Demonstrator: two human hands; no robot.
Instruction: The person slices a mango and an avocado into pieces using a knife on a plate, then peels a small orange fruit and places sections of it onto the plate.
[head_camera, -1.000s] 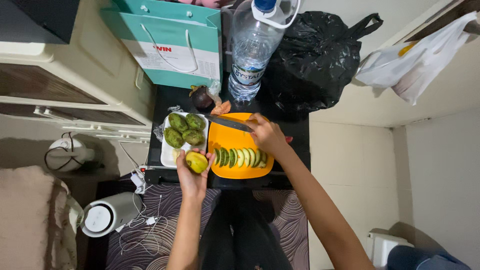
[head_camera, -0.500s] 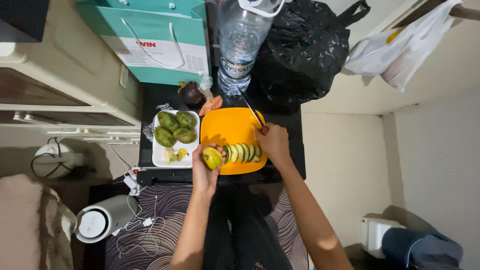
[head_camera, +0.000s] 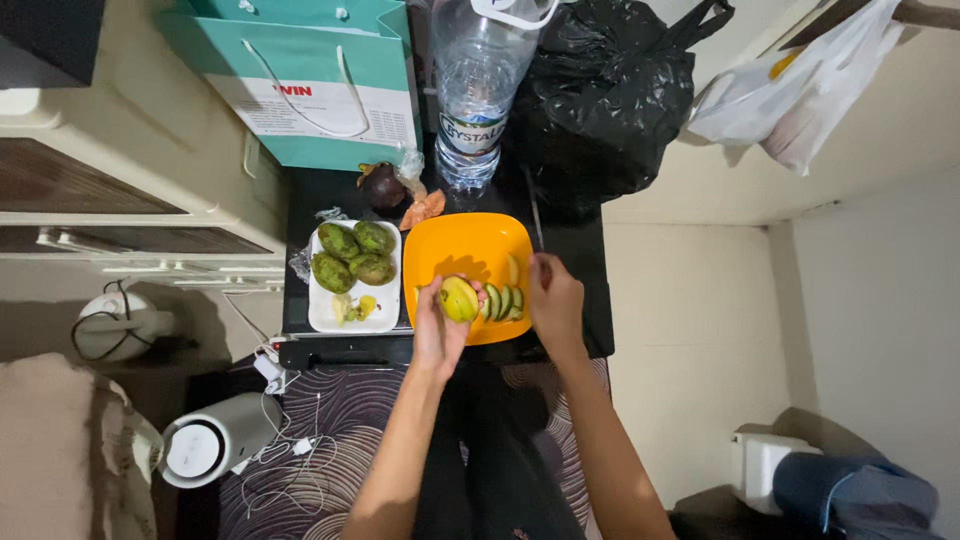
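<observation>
My left hand (head_camera: 437, 330) grips a yellow-green fruit (head_camera: 459, 298) over the near edge of an orange plate (head_camera: 465, 247). A row of green-skinned fruit slices (head_camera: 504, 301) lies on that plate between my hands. My right hand (head_camera: 555, 298) holds a knife (head_camera: 535, 220) by the handle at the plate's right side, blade pointing away from me over the black table. Left of the plate, a white rectangular tray (head_camera: 325, 312) carries several whole green fruits (head_camera: 350, 254) and a few scraps.
At the back of the small black table (head_camera: 590, 300) stand a teal paper bag (head_camera: 305, 80), a big clear water bottle (head_camera: 478, 90), a black plastic bag (head_camera: 605, 95) and a dark round fruit (head_camera: 382, 186). A white kettle (head_camera: 215, 445) and cables lie on the floor, left.
My left hand has carried the fruit rightward from beside the tray to over the plate. The knife has swung from lying across the plate to pointing away at its right side.
</observation>
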